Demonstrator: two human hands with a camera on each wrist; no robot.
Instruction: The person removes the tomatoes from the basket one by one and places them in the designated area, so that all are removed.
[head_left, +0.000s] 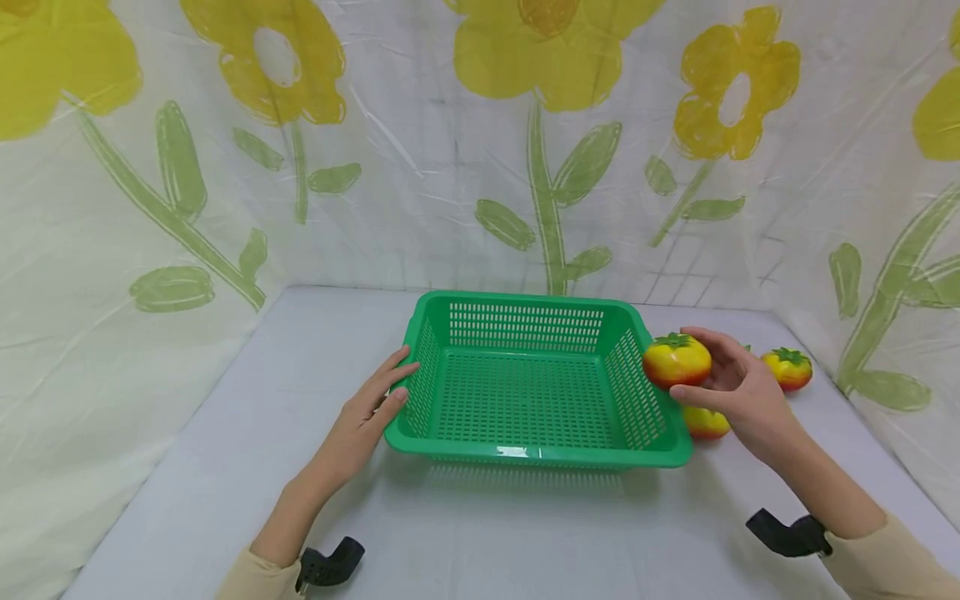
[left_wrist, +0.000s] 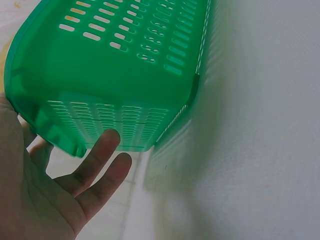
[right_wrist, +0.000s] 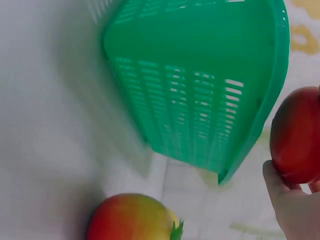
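A green plastic basket [head_left: 525, 454] with slotted walls stands in the middle of the table. My left hand [head_left: 367, 417] rests on its left rim, fingers extended; in the left wrist view two fingers of the left hand [left_wrist: 65, 195] spread free below the rim. My right hand [head_left: 738, 387] holds a yellow-and-red tomato [head_left: 675, 362] with a green leafy top between thumb and fingers, at the basket's right rim. The right wrist view shows the red underside of the held tomato [right_wrist: 297, 135]. Below it another tomato [head_left: 705, 423] lies beside the basket.
Farther right a tomato [head_left: 787, 371] lies on the white table [head_left: 510, 533], and a green tip shows behind the right hand. A cloth with painted yellow flowers [head_left: 390, 167] hangs behind and along the sides. Black wrist mounts [head_left: 330, 562] sit at both cuffs.
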